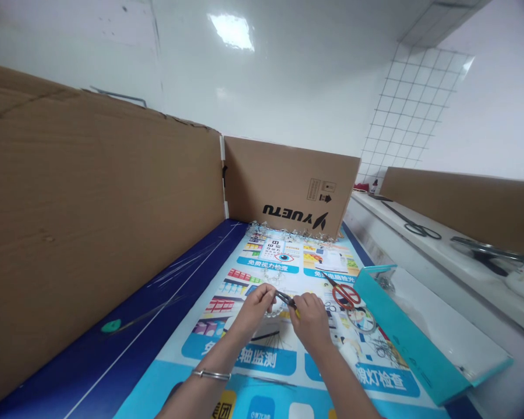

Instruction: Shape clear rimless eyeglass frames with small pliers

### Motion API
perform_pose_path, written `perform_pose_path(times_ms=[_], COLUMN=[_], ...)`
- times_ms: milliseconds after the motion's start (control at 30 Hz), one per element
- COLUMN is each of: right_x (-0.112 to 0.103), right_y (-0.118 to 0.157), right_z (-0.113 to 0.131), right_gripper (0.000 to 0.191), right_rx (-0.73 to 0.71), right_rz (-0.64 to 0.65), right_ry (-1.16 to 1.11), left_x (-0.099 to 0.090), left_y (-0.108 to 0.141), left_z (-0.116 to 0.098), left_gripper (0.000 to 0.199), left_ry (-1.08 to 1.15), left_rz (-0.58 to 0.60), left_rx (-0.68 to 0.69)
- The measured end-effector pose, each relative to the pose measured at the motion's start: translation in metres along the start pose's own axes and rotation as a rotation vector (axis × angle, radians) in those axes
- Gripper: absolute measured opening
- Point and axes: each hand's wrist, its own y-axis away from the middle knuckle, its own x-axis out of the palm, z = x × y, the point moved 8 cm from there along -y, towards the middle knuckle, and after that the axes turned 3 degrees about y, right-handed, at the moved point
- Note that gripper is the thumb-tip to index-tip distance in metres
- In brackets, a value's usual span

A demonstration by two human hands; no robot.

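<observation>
Near the middle of the printed mat, my right hand point(311, 319) is closed around the yellow handles of small dark pliers point(285, 299). The pliers' jaws point left, to the fingertips of my left hand point(262, 298). That hand is closed in a pinch on something too small to make out. Just below the jaws, a ring of clear beads point(274, 309) shows partly between the hands. Red-handled scissors point(346, 295) lie beyond my right hand, with a clear round dish point(361, 320) beside them.
Cardboard walls stand at the left point(91, 203) and back point(288, 180). An open turquoise box point(410, 331) holding clear bags is at the right. Wire pieces point(386, 351) lie beside it. A green-headed tool point(112, 326) rests at the left. Black scissors point(422, 230) lie on the white ledge.
</observation>
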Motion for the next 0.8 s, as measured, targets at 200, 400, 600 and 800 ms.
perform_pose_path(times_ms=[200, 400, 600, 800], right_x=[-0.0006, -0.0008, -0.0034, 0.0062], right_y=[-0.0002, -0.0002, 0.0000, 0.0012], right_z=[0.0003, 0.0006, 0.0018, -0.0027], right_gripper=[0.010, 0.010, 0.011, 0.011], right_rx=[-0.007, -0.008, -0.016, 0.008], right_rz=[-0.004, -0.010, -0.043, 0.021], right_ry=[-0.021, -0.034, -0.045, -0.120], left_x=[-0.0025, -0.0028, -0.0021, -0.0021], left_y=[-0.0014, -0.0007, -0.0001, -0.0012], left_z=[0.0057, 0.0026, 0.0006, 0.0031], left_gripper=[0.022, 0.021, 0.022, 0.022], left_ry=[0.003, -0.008, 0.021, 0.055], left_rz=[-0.021, -0.019, -0.028, 0.024], left_rx=[-0.015, -0.015, -0.017, -0.042])
